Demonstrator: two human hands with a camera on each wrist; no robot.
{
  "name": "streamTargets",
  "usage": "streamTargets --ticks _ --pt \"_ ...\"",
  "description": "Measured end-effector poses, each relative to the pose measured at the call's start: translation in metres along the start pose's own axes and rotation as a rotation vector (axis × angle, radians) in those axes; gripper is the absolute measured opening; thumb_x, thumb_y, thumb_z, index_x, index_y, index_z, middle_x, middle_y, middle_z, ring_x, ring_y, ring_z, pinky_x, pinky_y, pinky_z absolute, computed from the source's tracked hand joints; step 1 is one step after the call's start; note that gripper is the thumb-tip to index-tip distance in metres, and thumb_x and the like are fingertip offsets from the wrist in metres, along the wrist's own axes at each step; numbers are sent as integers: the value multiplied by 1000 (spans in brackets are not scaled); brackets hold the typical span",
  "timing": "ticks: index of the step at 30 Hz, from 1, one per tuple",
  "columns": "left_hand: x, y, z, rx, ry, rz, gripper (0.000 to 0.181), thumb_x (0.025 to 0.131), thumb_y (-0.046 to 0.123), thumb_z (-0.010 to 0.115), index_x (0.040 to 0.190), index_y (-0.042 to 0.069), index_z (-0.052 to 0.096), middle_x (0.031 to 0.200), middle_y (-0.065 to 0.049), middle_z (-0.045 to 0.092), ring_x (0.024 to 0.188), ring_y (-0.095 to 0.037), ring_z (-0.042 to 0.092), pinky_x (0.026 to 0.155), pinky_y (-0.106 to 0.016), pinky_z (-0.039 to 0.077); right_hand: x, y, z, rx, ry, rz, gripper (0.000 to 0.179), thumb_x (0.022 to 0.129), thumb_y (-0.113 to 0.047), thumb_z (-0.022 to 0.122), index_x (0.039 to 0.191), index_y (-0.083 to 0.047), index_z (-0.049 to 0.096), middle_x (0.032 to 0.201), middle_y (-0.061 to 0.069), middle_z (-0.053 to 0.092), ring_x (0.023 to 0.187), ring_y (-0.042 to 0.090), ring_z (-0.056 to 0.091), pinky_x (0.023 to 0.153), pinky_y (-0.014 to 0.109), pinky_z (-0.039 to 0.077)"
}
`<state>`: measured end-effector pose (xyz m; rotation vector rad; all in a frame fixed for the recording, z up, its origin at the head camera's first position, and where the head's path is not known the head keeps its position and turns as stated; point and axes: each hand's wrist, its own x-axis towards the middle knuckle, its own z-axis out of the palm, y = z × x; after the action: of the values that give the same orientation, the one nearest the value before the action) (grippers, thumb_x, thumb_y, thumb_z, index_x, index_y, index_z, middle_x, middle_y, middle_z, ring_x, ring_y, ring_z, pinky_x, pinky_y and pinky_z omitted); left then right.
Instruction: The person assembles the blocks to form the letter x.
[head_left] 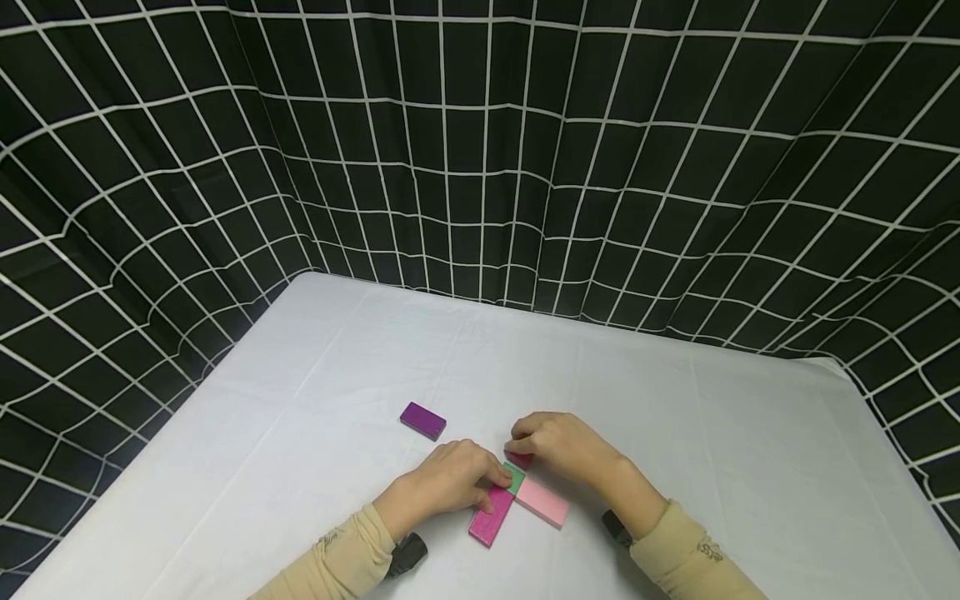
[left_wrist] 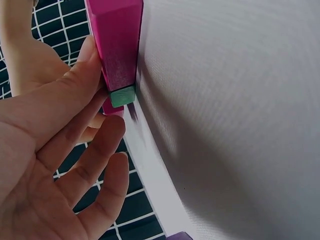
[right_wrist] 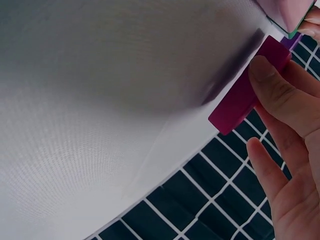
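Note:
My right hand (head_left: 566,446) pinches a dark magenta block (right_wrist: 250,85) between thumb and fingers. A gap to its shadow in the right wrist view shows that block held just off the table. My left hand (head_left: 453,477) rests on top of other blocks: its thumb touches a bright pink block (head_left: 491,517), and its fingertips lie by a small green block (head_left: 514,477), partly covering it. The bright pink block meets one side of the green piece. Against another side lies a light pink block (head_left: 543,502). In the left wrist view the other left fingers (left_wrist: 112,175) are loosely bent.
A purple block (head_left: 423,421) lies apart on the white-covered table (head_left: 337,358), beyond the left hand. Dark curtains with a white grid (head_left: 480,150) stand around the table's far and side edges. Black devices (head_left: 407,554) are worn at the wrists.

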<state>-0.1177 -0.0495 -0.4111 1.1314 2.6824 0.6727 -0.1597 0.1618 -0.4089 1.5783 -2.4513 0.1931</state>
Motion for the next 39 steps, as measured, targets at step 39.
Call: streamTargets --ticks 39 --pt "0 0 1 -1 -9 -14 35 67 22 85 100 13 78 105 7 73 103 -11 65 81 -28 54 3 -8 -2 17 -40 17 24 75 0 79 94 -14 78 91 -1 69 84 10 66 76 22 53"
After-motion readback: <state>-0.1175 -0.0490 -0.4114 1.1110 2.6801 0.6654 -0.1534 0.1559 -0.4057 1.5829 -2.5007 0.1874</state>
